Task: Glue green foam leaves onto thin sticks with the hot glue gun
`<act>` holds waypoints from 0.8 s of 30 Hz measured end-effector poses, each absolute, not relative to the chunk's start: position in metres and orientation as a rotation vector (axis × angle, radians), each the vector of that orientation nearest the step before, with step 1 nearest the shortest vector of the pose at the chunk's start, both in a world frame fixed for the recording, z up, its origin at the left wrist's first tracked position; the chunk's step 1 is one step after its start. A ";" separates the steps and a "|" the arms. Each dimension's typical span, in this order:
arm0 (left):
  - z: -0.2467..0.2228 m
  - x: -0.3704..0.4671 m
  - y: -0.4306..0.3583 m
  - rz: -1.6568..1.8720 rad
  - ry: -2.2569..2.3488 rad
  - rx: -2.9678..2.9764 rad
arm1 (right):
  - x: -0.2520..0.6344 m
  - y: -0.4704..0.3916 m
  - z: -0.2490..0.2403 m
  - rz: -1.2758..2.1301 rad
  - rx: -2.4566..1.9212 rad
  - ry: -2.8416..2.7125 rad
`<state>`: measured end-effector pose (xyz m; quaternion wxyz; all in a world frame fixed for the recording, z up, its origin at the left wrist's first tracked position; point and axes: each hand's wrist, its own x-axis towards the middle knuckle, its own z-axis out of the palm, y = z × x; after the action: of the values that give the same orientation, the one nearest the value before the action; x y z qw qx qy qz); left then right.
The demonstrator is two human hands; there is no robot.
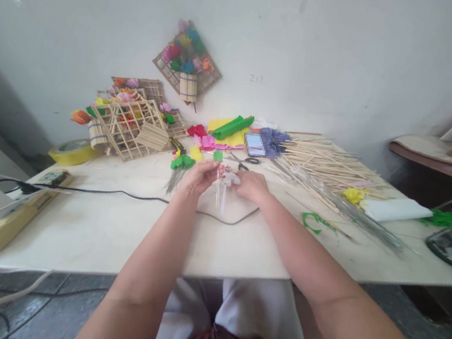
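Observation:
My left hand (203,174) is closed around thin wire stems, with a small green piece (218,156) at their top. Close on its right, my right hand (251,186) has its fingers bent at a whitish translucent tool (229,180), which looks like a glue gun; its grip is partly hidden. Black-handled scissors (249,164) lie just behind my right hand. Left of my left hand rests a small bunch of green-topped wires (182,164). Behind the hands are pink paper (207,143), yellow paper (217,128) and a folded green sheet (232,128).
Lattice frames with paper flowers (131,121), yellow tape (76,151) and a power strip (10,216) are at left. A black cable (129,194) crosses the white table (114,238). Wooden sticks (329,162), metal wires (347,210) and a white roll (396,209) lie at right.

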<state>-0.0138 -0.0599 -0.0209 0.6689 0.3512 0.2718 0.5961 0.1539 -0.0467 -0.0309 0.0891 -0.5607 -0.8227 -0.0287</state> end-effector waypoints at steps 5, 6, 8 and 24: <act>-0.024 -0.017 -0.057 1.376 0.629 0.776 | 0.173 -0.041 -0.028 -0.082 -1.709 -2.241; -0.025 -0.018 -0.056 1.375 0.630 0.778 | 0.177 -0.039 -0.027 -0.025 -1.692 -2.173; -0.028 -0.018 -0.053 1.377 0.632 0.783 | 0.185 -0.036 -0.025 0.195 -1.632 -1.967; -0.035 -0.012 -0.050 1.366 0.687 0.803 | 0.194 -0.057 0.006 1.130 -0.964 -1.717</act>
<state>-0.0120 -0.0502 -0.0346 0.6496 0.3534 0.3024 0.6014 0.1941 -0.0571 0.0063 0.4220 -0.3848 -0.6858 0.4512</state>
